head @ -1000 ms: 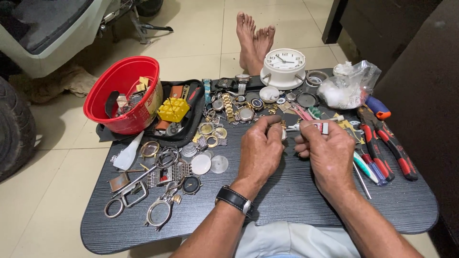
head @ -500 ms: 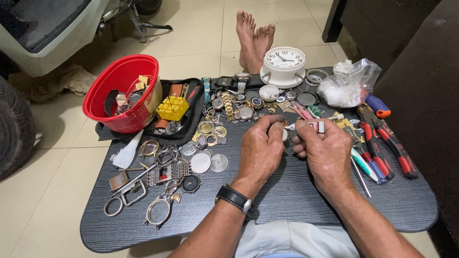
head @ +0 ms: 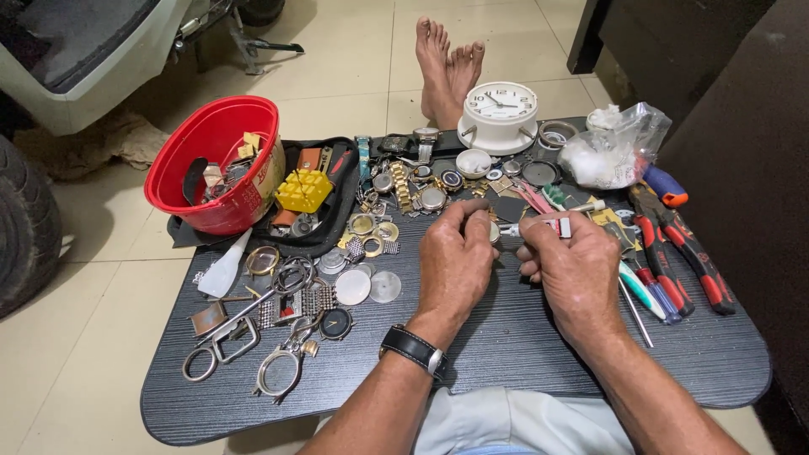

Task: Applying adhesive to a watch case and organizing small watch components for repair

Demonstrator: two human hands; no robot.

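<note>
Both my hands are raised together over the middle of a dark lap board (head: 506, 354). My left hand (head: 455, 261), with a black wristwatch on the wrist, pinches a small round watch part (head: 495, 232) between thumb and fingers. My right hand (head: 573, 270) grips a small tool with a red-and-white end (head: 559, 226), its tip touching the part. Watch cases, backs and straps (head: 404, 190) lie just beyond my hands. What the fingers cover of the part is hidden.
A red bowl of parts (head: 215, 164) stands at the left, next to a yellow block (head: 305, 190) in a black tray. A white clock (head: 499, 114), a plastic bag (head: 611, 152), red-handled pliers (head: 687, 248), screwdrivers (head: 645, 286) and my bare feet (head: 447, 67) surround the board.
My hands stay together over the same spot on the board, with only slight finger shifts. Nothing else on the board has moved.
</note>
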